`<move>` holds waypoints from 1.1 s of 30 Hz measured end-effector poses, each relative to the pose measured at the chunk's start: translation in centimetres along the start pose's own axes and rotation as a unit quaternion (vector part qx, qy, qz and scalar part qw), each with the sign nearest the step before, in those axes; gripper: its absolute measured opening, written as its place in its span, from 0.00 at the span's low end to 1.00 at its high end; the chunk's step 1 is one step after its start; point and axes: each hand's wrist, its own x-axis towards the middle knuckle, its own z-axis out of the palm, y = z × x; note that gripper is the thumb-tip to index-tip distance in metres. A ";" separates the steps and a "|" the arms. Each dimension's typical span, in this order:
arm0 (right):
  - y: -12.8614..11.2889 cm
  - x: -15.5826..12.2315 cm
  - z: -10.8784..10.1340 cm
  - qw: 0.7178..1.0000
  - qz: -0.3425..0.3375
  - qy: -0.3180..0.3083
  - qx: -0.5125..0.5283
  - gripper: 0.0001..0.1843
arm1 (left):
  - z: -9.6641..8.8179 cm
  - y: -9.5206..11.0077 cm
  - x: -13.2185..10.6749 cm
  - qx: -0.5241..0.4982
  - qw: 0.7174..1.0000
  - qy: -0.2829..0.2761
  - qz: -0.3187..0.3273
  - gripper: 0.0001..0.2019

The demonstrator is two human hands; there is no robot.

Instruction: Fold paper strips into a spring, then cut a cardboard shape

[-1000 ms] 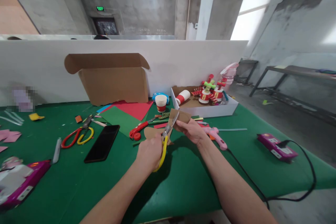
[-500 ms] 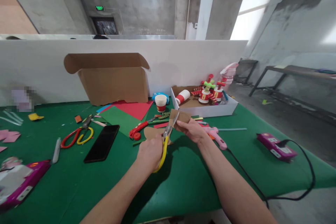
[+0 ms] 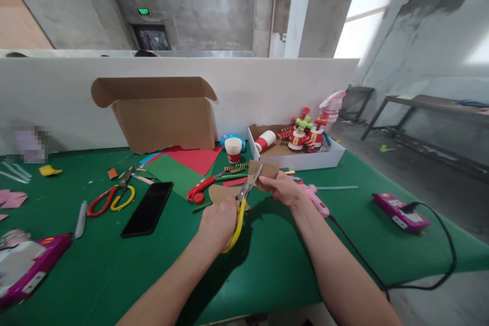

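Note:
My left hand [image 3: 217,222] is closed round the handles of yellow-handled scissors [image 3: 240,209], whose blades point up and away into a piece of brown card [image 3: 263,169]. My right hand [image 3: 280,187] pinches that brown card at its right side, holding it just above the green table [image 3: 267,260]. A second rounded flap of the brown card [image 3: 221,192] hangs to the left of the blades.
On the table lie a black phone [image 3: 148,208], red and yellow scissors [image 3: 109,198], red-handled scissors [image 3: 200,188], red and green paper sheets [image 3: 183,163], a paper cup [image 3: 233,150], a pink glue gun [image 3: 315,198] with a black cable, an open cardboard box [image 3: 164,114] and a white tray [image 3: 336,155] of craft figures.
Almost nothing differs; my hands, the scissors and the card have shifted very slightly while the view drifted a little.

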 end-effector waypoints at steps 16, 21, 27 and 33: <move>0.2 0.2 -0.3 1.000 0.023 0.012 0.002 0.23 | -0.2 -0.7 0.4 -0.005 1.000 -0.022 0.012 0.16; 0.3 0.0 0.2 0.999 0.037 -0.011 0.005 0.23 | 0.1 -0.8 0.7 -0.014 1.000 -0.012 0.006 0.18; 0.3 -0.1 0.0 0.999 0.028 -0.019 -0.002 0.23 | 0.1 -0.6 0.6 -0.012 1.000 -0.011 0.011 0.19; 0.2 0.0 -0.1 0.999 0.019 -0.021 -0.020 0.22 | -0.2 -0.3 0.2 -0.007 1.000 -0.016 0.008 0.17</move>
